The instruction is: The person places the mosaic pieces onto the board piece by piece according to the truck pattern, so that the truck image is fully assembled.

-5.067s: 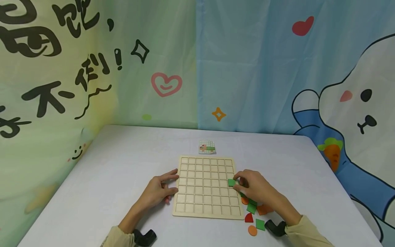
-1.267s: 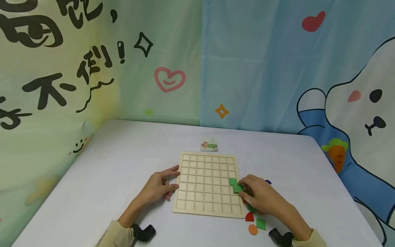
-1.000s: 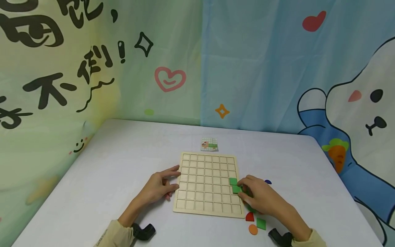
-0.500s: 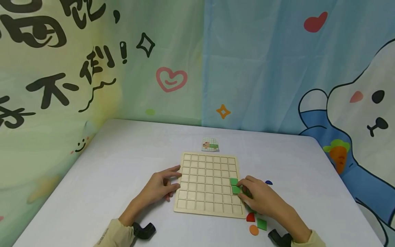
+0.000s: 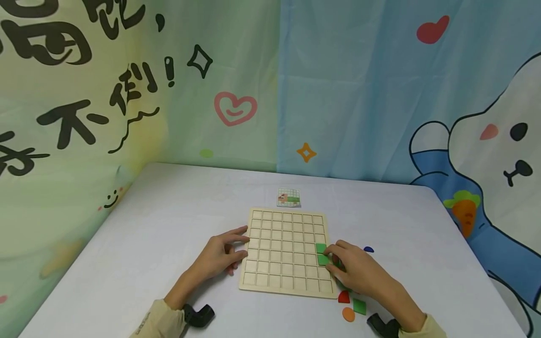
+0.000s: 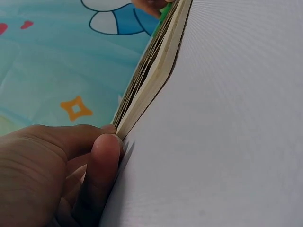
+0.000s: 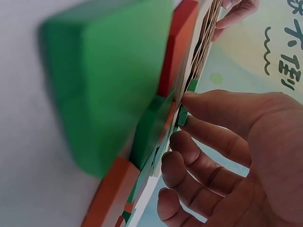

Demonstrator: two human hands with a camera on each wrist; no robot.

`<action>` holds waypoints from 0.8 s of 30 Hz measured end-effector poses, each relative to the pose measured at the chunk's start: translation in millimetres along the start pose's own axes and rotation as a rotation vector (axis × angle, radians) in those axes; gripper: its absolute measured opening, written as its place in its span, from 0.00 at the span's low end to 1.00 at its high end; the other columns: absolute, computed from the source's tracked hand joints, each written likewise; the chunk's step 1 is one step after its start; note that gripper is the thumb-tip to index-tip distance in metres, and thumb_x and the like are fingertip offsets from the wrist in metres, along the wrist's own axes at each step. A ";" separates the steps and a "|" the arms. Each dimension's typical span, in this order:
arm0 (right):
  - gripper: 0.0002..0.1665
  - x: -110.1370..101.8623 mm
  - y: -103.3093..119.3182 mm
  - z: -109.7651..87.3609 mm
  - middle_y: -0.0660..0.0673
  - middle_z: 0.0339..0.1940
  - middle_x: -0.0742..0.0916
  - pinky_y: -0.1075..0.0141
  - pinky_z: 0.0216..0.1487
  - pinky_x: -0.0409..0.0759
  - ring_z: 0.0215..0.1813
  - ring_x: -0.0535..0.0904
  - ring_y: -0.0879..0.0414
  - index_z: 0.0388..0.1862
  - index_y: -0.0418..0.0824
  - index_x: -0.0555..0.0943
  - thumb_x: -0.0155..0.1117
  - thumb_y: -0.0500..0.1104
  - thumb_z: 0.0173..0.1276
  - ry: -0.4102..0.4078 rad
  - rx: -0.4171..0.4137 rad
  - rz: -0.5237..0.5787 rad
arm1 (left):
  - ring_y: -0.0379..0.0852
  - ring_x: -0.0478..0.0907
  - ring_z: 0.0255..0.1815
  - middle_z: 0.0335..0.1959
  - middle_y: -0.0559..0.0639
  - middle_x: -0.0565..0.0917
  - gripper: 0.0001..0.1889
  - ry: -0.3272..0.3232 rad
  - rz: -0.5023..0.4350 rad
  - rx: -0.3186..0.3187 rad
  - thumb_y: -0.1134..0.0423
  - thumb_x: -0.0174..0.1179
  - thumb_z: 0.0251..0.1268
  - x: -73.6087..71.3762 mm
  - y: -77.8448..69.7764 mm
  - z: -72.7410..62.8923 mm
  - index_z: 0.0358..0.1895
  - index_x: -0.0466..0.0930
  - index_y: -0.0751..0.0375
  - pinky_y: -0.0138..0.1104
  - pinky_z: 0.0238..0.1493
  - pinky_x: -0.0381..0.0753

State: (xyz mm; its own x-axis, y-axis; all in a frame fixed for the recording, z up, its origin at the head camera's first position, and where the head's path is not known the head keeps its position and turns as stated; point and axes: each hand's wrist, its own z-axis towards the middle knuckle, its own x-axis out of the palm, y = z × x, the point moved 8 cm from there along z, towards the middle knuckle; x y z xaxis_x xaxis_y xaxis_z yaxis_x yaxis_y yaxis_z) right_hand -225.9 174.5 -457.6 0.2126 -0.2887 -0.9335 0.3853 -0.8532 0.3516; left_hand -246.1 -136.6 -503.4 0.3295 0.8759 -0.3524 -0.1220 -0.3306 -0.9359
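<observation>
A wooden grid board [image 5: 276, 253] lies flat on the white table. My left hand [image 5: 214, 257] rests at its left edge; in the left wrist view its thumb [image 6: 105, 153] and index finger touch the board's rim. On the right side of the grid lies one green square tile [image 5: 320, 248]. Just below it, my right hand [image 5: 357, 266] pinches a second green square tile [image 5: 323, 260] between thumb and index finger, at the board's right-hand column. The right wrist view shows this pinched tile [image 7: 182, 118] at the fingertips, with the other fingers loosely curled.
Right of the board lie loose pieces, partly hidden by my right hand: a red rounded piece [image 5: 344, 296], a green piece [image 5: 359, 306], an orange disc [image 5: 348, 314] and a blue piece [image 5: 368, 249]. A small picture card [image 5: 289, 197] lies beyond the board.
The first green tile, earlier in my right hand, now lies on the grid. My right hand has brought a second green tile below it and shifted it slightly down. My left hand stays put.
</observation>
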 end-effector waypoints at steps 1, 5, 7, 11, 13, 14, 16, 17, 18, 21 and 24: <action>0.15 0.1 -0.1 0.0 0.57 0.36 0.80 0.70 0.35 0.74 0.33 0.70 0.66 0.54 0.47 0.86 0.74 0.47 0.71 -0.001 -0.001 -0.002 | 0.40 0.79 0.17 0.83 0.60 0.68 0.22 -0.001 -0.001 0.000 0.69 0.70 0.69 0.0 0.1 0.0 0.64 0.83 0.69 0.37 0.17 0.85; 0.15 0.9 -0.3 0.3 0.57 0.36 0.80 0.70 0.35 0.74 0.33 0.70 0.66 0.55 0.48 0.86 0.74 0.48 0.72 -0.004 -0.005 -0.012 | 0.40 0.79 0.17 0.83 0.61 0.68 0.22 -0.001 0.001 0.002 0.69 0.70 0.69 0.0 0.2 0.0 0.65 0.82 0.70 0.37 0.17 0.85; 0.15 1.4 -0.4 0.4 0.57 0.36 0.80 0.70 0.35 0.74 0.33 0.70 0.66 0.55 0.48 0.86 0.74 0.48 0.72 -0.004 -0.005 -0.017 | 0.40 0.79 0.17 0.83 0.61 0.68 0.22 0.000 0.006 0.002 0.69 0.70 0.69 0.1 0.3 0.1 0.65 0.82 0.69 0.36 0.17 0.85; 0.16 1.3 0.0 0.6 0.57 0.36 0.80 0.70 0.35 0.74 0.33 0.71 0.66 0.55 0.48 0.86 0.74 0.48 0.72 0.001 -0.001 -0.022 | 0.39 0.79 0.17 0.83 0.60 0.68 0.22 0.001 0.012 0.006 0.69 0.70 0.69 0.2 0.2 0.0 0.65 0.83 0.69 0.36 0.17 0.85; 0.16 1.0 0.2 0.7 0.57 0.36 0.80 0.71 0.35 0.74 0.33 0.71 0.65 0.55 0.48 0.86 0.74 0.48 0.72 0.005 0.003 -0.021 | 0.39 0.79 0.18 0.83 0.61 0.68 0.22 0.002 0.009 0.011 0.69 0.70 0.69 0.0 -0.4 -0.5 0.65 0.82 0.69 0.36 0.17 0.85; 0.16 0.8 0.5 0.8 0.57 0.36 0.80 0.71 0.35 0.74 0.33 0.71 0.65 0.55 0.48 0.86 0.74 0.48 0.71 0.007 0.002 -0.021 | 0.39 0.79 0.18 0.83 0.60 0.68 0.22 0.003 0.009 0.010 0.69 0.70 0.69 -0.1 -0.4 -0.6 0.65 0.82 0.69 0.36 0.18 0.85; 0.16 0.4 0.8 0.8 0.57 0.35 0.80 0.70 0.35 0.74 0.33 0.71 0.65 0.55 0.48 0.86 0.74 0.48 0.71 0.008 0.001 -0.019 | 0.39 0.79 0.18 0.83 0.60 0.68 0.22 0.004 0.009 0.011 0.69 0.70 0.69 -0.2 -0.5 -1.1 0.65 0.82 0.70 0.35 0.18 0.86; 0.16 0.2 0.8 0.8 0.57 0.35 0.80 0.70 0.35 0.74 0.33 0.71 0.65 0.55 0.48 0.86 0.74 0.48 0.71 0.007 0.000 -0.018 | 0.39 0.79 0.18 0.83 0.60 0.68 0.22 0.003 0.009 0.010 0.69 0.70 0.69 -0.4 -0.5 -1.3 0.65 0.82 0.70 0.35 0.18 0.86; 0.16 0.0 0.8 0.7 0.57 0.35 0.80 0.70 0.35 0.74 0.33 0.71 0.65 0.55 0.48 0.86 0.74 0.48 0.71 0.006 0.000 -0.016 | 0.39 0.79 0.18 0.83 0.60 0.68 0.22 0.003 0.008 0.011 0.69 0.70 0.69 -0.5 -0.5 -1.4 0.65 0.82 0.70 0.35 0.18 0.86; 0.15 -0.5 0.3 0.1 0.57 0.35 0.80 0.70 0.35 0.74 0.33 0.71 0.65 0.55 0.49 0.86 0.74 0.48 0.72 0.001 -0.003 -0.013 | 0.39 0.79 0.18 0.83 0.60 0.67 0.22 0.006 0.009 0.012 0.69 0.70 0.69 -0.1 -0.1 -1.3 0.65 0.82 0.69 0.35 0.18 0.86; 0.16 -0.9 -0.8 -1.3 0.57 0.36 0.80 0.71 0.35 0.74 0.34 0.71 0.65 0.56 0.49 0.86 0.74 0.49 0.72 -0.001 -0.003 -0.012 | 0.39 0.79 0.18 0.83 0.60 0.67 0.22 0.009 0.004 0.012 0.69 0.70 0.69 0.2 0.2 -1.1 0.65 0.82 0.69 0.35 0.18 0.86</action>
State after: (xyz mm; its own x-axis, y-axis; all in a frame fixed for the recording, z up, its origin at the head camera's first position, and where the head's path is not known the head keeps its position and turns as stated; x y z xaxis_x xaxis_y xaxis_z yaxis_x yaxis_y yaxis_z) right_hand -225.2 176.0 -457.0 0.2072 -0.2788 -0.9377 0.3907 -0.8552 0.3406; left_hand -245.0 -136.9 -503.6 0.3372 0.8713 -0.3566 -0.1350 -0.3301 -0.9342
